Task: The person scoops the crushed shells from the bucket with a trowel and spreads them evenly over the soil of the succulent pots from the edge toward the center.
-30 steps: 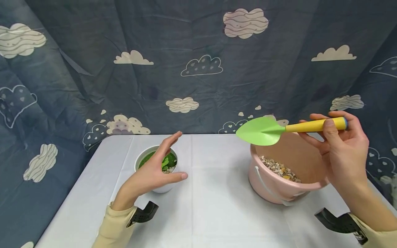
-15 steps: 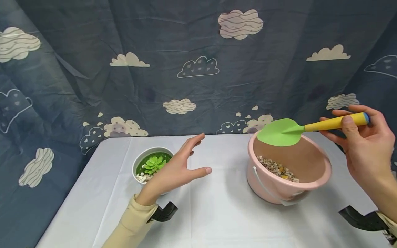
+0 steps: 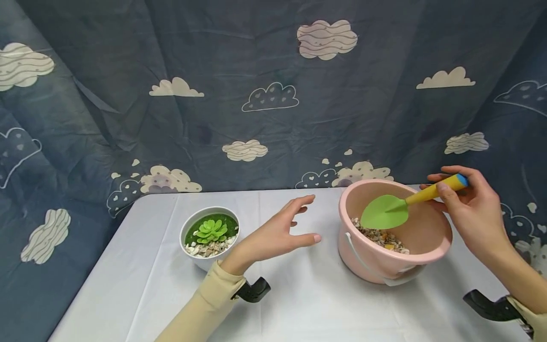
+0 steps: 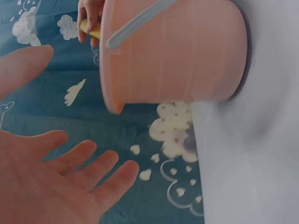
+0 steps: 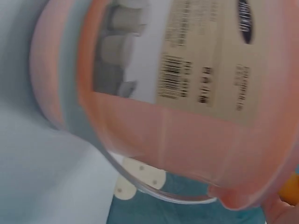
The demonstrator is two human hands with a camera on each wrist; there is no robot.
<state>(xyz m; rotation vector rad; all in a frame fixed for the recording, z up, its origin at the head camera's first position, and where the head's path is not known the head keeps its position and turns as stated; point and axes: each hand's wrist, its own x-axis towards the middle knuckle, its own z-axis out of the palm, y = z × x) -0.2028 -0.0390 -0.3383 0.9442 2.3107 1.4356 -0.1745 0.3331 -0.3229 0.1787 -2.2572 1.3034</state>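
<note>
My right hand (image 3: 474,209) holds a small garden trowel by its yellow handle (image 3: 429,192), fingers above and thumb along it. The trowel's green blade (image 3: 384,212) dips inside the pink bucket (image 3: 372,261), overlapping the small pebbles (image 3: 380,238) in it. My left hand (image 3: 278,232) hovers between the pot and the bucket with fingers spread and nothing in them. In the left wrist view its fingers (image 4: 117,179) point toward the bucket's side. Behind the left forearm stands a white pot (image 3: 184,225) with a green succulent (image 3: 211,231) and pale pebbles.
A white cloth covers the table (image 3: 171,304). The bucket's pale handle (image 3: 363,259) hangs down its front side, and a printed label (image 5: 201,60) shows in the right wrist view. Dark fabric with clouds (image 3: 222,57) hangs behind the table.
My left hand has moved right, away from over the pot, uncovering the succulent. The right hand went right, then came back left and down, lowering the trowel's blade into the bucket.
</note>
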